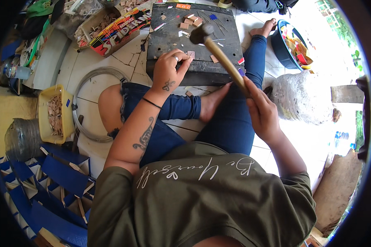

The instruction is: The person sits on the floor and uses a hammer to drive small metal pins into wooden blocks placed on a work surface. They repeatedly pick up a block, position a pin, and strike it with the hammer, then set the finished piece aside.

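Observation:
My right hand [260, 110] is wrapped round the wooden handle of a hammer [224, 57]. Its dark metal head is raised over a low black work block [218, 41]. At the block's near edge, my left hand [171, 68] is closed in a pinch, thumb and fingertips at a small flat wooden piece [191, 54]. Whether a nail is between the fingertips is too small to tell. Farther back on the block lies a small pile of wooden pieces [189, 20], with thin wires or nails [220, 26] scattered beside it.
A yellow bin [43, 117] of wooden bits and a wire coil [81, 119] are at left, a printed carton [111, 35] of wood scraps behind them. Blue wooden assemblies [66, 164] pile up lower left. A blue tub [282, 49] and a plastic-wrapped bundle [303, 96] stand at right.

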{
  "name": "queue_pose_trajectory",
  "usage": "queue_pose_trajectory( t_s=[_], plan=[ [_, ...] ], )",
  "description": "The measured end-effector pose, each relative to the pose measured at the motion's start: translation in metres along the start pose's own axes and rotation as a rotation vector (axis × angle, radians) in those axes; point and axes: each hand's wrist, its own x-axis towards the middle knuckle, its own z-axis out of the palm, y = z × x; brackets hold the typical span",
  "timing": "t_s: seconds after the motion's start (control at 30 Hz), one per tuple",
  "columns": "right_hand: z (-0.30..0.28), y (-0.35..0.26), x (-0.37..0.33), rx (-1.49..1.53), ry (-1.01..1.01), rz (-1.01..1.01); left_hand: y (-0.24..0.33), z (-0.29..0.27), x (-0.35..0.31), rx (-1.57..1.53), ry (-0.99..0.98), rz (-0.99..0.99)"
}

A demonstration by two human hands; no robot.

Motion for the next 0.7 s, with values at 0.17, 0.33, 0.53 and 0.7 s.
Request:
queue_pose_trajectory(
  t_s=[0.17, 0.33, 0.53, 0.7],
  plan=[
    [-0.0007, 0.0001, 0.0017, 0.001, 0.013, -0.003, 0.0002, -0.0005, -0.0001, 0.005, -0.018, 0.002],
    [-0.0021, -0.0004, 0.0013, -0.04, -0.056, 0.058, -0.0012, 0.0017, -0.0004, -0.03, -0.002, -0.017],
    [0.0, 0.0016, 0.0013, -0.022, -0.032, 0.04, -0.0018, 0.0019, -0.0008, -0.027, 0.0, -0.027],
    [0.0006, 0.0012, -0.0005, 0.024, 0.026, 0.02, -0.0012, 0.0004, -0.0013, -0.016, -0.018, -0.02]
  ],
)
